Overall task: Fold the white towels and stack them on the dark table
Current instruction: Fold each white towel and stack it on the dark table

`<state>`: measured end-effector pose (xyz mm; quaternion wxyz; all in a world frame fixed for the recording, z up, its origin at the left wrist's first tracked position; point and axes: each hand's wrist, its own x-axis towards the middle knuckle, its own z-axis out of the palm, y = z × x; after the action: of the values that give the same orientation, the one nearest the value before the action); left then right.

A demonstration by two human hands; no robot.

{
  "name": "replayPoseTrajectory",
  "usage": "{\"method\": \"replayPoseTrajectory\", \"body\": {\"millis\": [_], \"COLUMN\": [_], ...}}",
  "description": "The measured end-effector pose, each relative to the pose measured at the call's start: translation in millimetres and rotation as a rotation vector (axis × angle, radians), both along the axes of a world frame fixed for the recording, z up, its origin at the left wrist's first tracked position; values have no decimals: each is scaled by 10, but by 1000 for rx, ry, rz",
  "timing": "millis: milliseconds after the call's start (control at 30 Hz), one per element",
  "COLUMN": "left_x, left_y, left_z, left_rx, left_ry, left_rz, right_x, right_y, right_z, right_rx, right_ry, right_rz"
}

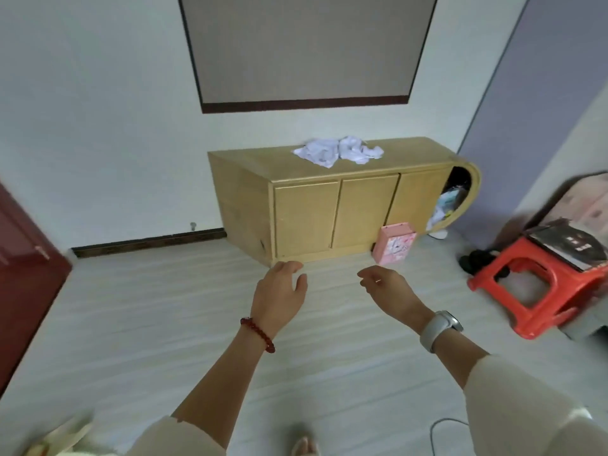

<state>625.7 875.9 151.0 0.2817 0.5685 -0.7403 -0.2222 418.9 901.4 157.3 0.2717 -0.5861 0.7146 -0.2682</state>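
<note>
A crumpled heap of white towels lies on top of a light wooden cabinet against the far wall. My left hand, with a red bead bracelet on the wrist, reaches forward over the floor, fingers loosely curled, holding nothing. My right hand, with a pale watch on the wrist, is also held out, fingers relaxed and empty. Both hands are well short of the cabinet and the towels. No dark table is in view.
A pink box leans against the cabinet's foot. A red plastic stool with a dark box on it stands at the right. A dark red door is at the left. A cable lies on the pale floor.
</note>
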Motion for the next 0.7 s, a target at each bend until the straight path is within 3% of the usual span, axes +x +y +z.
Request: {"method": "replayPoseTrajectory", "body": {"millis": [167,367,700], "left_x": [-1003,-2068,-3843], "left_y": [-1233,-2859,-4786], "left_z": [-158,42,-114], "left_rx": [31,35,54], "left_ry": [0,27,9], "left_rz": [-137,-194,-342], "right_x": [-951,-1893,-3552], "right_y": [-925,-2304,-4028], "right_z": [-172,66,-150], "right_rx": [15,32,62], "right_ry": [1,18,-32], "right_rz": [-133,-212,-337]}}
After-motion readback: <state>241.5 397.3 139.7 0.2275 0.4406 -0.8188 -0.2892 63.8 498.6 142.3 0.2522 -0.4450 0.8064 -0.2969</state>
